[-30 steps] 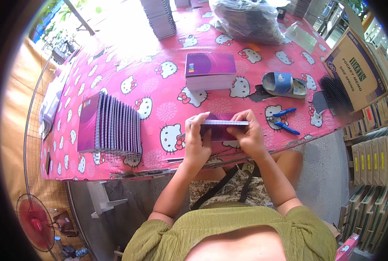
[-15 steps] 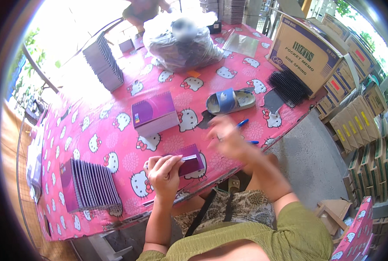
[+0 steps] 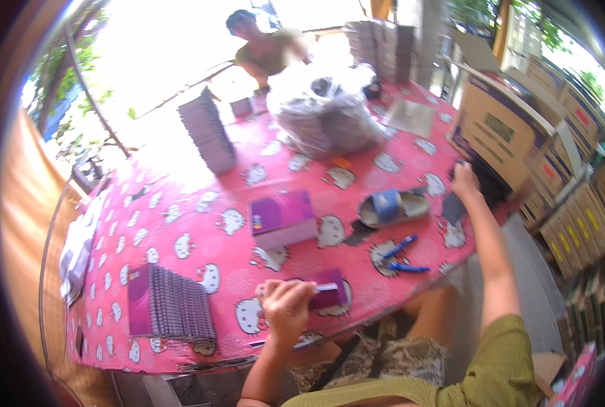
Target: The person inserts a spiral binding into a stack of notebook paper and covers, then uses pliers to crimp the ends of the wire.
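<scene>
My left hand (image 3: 287, 308) is closed on a small purple memo notebook (image 3: 336, 281) near the table's front edge, a pale strip showing beside its fingers. Stretched out to the far right, my right hand (image 3: 465, 180) is at a pile of black spiral binding coils (image 3: 489, 183); blur hides whether it grips one. Blue-handled pliers (image 3: 403, 256) lie on the table between my hands. Beyond the left hand stands a stack of purple notebooks (image 3: 282, 216). Another leaning row of notebooks (image 3: 177, 305) stands at the left.
A blue and grey slipper (image 3: 392, 207) lies mid-table. Behind it stand a filled plastic bag (image 3: 323, 119) and a tall notebook stack (image 3: 207, 132). An open cardboard box (image 3: 499, 129) is at the right. A person (image 3: 265, 51) is across the table.
My right hand has swung from over the pliers out to the black coils. The pliers now show fully. My left hand keeps its hold on the notebook. The view has shifted.
</scene>
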A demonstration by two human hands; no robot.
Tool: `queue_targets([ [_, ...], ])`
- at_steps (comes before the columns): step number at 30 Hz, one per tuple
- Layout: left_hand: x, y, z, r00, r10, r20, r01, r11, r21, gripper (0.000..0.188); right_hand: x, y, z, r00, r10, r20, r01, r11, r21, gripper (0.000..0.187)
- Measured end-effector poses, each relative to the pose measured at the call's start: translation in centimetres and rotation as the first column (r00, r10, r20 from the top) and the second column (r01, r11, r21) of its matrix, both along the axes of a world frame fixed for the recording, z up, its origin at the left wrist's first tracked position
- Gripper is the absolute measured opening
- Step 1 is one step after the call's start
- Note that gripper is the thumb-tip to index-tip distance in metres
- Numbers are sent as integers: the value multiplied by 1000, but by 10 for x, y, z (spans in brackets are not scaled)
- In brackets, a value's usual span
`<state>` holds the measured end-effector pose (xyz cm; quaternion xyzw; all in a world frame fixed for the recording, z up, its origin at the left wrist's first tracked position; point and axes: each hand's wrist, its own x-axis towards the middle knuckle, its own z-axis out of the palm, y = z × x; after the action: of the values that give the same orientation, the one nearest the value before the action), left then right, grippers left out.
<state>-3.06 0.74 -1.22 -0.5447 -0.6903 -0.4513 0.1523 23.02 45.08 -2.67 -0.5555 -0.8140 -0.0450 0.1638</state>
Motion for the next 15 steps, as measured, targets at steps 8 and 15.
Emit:
queue_targets([
  [8, 4, -14, 6, 998, 1, 65, 3, 998, -64, 18, -76, -168, 28, 673, 655, -344, -608, 755, 248, 12],
  [15, 8, -4, 1, 992, -1, 124, 0, 1000, 2, 22, -106, -321, 47, 429, 460, -777, -787, 613, -72, 14],
])
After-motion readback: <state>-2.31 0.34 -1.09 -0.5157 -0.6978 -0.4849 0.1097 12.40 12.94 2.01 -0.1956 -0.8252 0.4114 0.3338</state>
